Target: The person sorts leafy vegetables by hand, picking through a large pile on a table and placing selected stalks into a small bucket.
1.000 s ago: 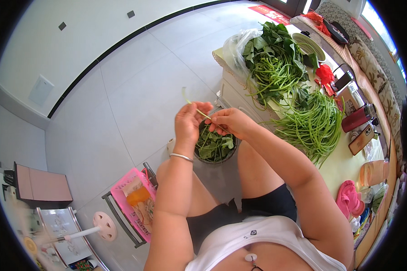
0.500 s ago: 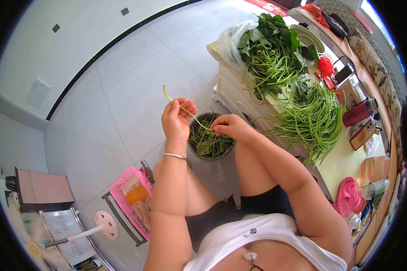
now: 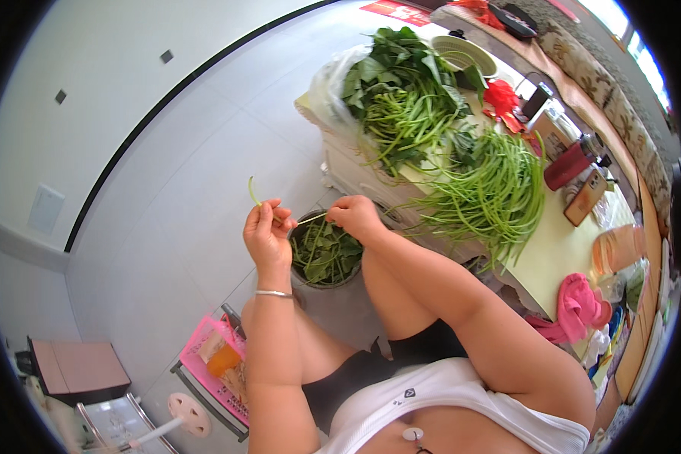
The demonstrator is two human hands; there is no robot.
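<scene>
Head view: thin green stem (image 3: 280,214) pinched between left hand (image 3: 267,236) and right hand (image 3: 356,216), fingers of both clamped on it, right above the bowl of leaves (image 3: 327,257). Table edge (image 3: 340,170) with the green bean pile (image 3: 492,189) sits just beyond; open tiled floor (image 3: 166,197) to the left.

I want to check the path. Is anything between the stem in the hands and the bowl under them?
Nothing visible is. The stem is held by the left hand and the right hand, right above the bowl, which is open on top and holds only leaves.
</scene>
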